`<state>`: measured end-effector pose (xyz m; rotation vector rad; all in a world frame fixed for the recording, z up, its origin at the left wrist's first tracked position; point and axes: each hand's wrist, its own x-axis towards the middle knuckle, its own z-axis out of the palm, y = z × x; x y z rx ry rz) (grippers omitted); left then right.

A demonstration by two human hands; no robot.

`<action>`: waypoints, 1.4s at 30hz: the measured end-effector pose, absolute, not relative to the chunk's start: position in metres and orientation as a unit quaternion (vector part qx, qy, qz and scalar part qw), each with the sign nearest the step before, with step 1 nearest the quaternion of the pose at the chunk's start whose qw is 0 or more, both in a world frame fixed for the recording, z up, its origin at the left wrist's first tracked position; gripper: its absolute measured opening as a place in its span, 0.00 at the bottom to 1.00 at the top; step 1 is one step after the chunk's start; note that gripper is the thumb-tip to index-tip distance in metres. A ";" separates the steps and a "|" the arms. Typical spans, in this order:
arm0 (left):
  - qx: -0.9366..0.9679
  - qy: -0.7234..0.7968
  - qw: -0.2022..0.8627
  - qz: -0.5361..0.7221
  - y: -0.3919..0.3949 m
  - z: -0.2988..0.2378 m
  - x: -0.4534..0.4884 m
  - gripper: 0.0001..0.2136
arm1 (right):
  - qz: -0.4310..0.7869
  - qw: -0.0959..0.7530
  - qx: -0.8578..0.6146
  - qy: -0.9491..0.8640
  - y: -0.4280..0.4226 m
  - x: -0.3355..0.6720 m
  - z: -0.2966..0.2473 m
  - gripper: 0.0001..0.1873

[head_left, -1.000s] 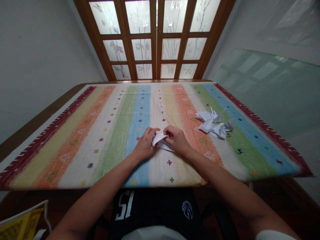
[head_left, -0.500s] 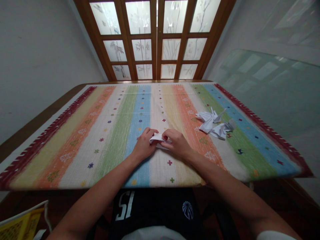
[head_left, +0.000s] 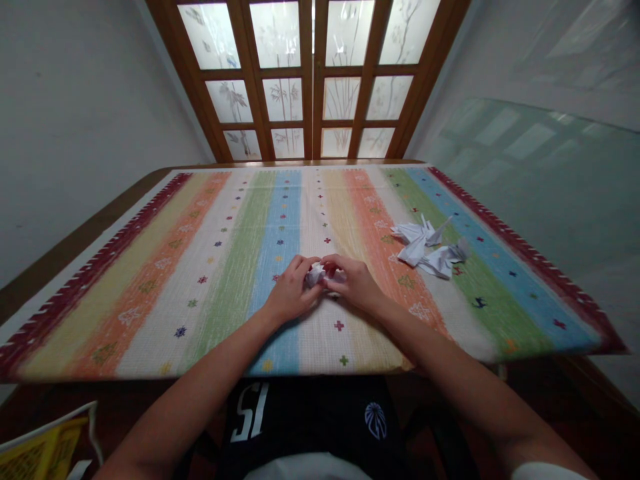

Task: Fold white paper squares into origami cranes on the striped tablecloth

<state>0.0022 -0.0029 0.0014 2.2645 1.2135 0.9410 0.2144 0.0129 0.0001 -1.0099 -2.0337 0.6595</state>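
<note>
Striped tablecloth (head_left: 230,287); left hand (head_left: 293,290), right hand (head_left: 354,281): fingers pinching white sheet (head_left: 315,275), best pressed evenly; folded papers (head_left: 420,250) at their two o'clock

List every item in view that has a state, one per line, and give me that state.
Left hand: curled, holding the white paper
Right hand: curled, holding the same paper
White paper: bent or folded, partly hidden by the hands
Folded paper pieces: lying close together, loose, untouched
Striped tablecloth: spread out, faintly creased
Wooden doors: look closed
Yellow basket: partly out of frame, contents unclear
</note>
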 end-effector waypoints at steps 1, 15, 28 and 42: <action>0.810 0.436 0.202 0.335 -0.003 0.001 0.002 0.19 | 0.270 0.378 -0.392 -0.794 0.012 0.214 0.001 0.19; 0.809 0.436 0.214 0.331 -0.001 -0.004 0.002 0.20 | 0.315 0.366 -0.410 -0.774 0.026 0.218 -0.005 0.15; 0.841 0.400 0.227 0.287 0.003 0.002 -0.006 0.11 | 0.258 0.353 -0.387 -0.812 0.030 0.229 -0.004 0.12; 0.880 0.360 0.186 0.247 0.000 -0.001 -0.006 0.06 | 0.251 0.269 -0.369 -0.853 0.027 0.239 0.002 0.01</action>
